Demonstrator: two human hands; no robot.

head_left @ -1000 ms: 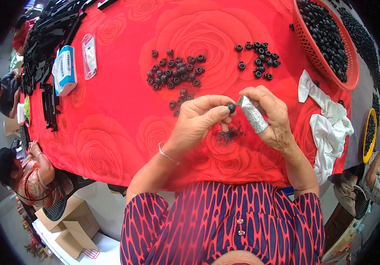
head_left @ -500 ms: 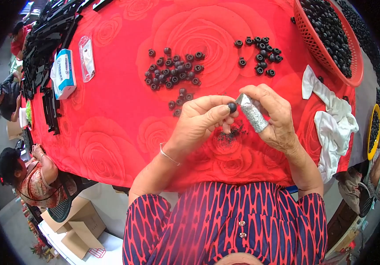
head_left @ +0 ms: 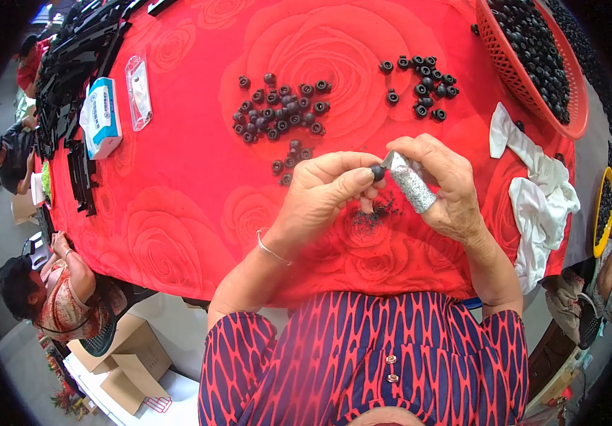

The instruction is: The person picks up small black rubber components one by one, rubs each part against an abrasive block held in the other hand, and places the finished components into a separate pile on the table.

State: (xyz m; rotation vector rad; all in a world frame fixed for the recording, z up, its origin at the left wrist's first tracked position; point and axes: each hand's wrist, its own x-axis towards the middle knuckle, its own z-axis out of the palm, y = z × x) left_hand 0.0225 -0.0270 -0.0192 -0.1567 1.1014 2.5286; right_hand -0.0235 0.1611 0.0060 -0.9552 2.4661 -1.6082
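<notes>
Between the thumb and fingertips of my left hand (head_left: 334, 186) is a small round black plastic part (head_left: 377, 172). Opposite it, my right hand (head_left: 448, 181) grips a small metal blade (head_left: 389, 159), its edge up against the part. A silver, speckled wrap (head_left: 415, 192) covers the right thumb. Under the hands, black shavings (head_left: 373, 215) are scattered on the red rose-patterned tablecloth (head_left: 171, 241). Beyond my left hand lies a large group of similar black parts (head_left: 281, 113), and a smaller group (head_left: 426, 86) is farther right.
A red basket (head_left: 494, 64) heaped with black parts stands far right. White cloth gloves (head_left: 533, 192) lie near the right edge, beside a yellow tray (head_left: 597, 245). At left are a tissue pack (head_left: 103, 117), a clear plastic piece (head_left: 139, 92), black strips (head_left: 78, 85) and a seated person (head_left: 61, 291).
The black part has turned slightly in my left fingers, and the blade in my right hand has shifted a little against it. Both hands stay close together in nearly the same place.
</notes>
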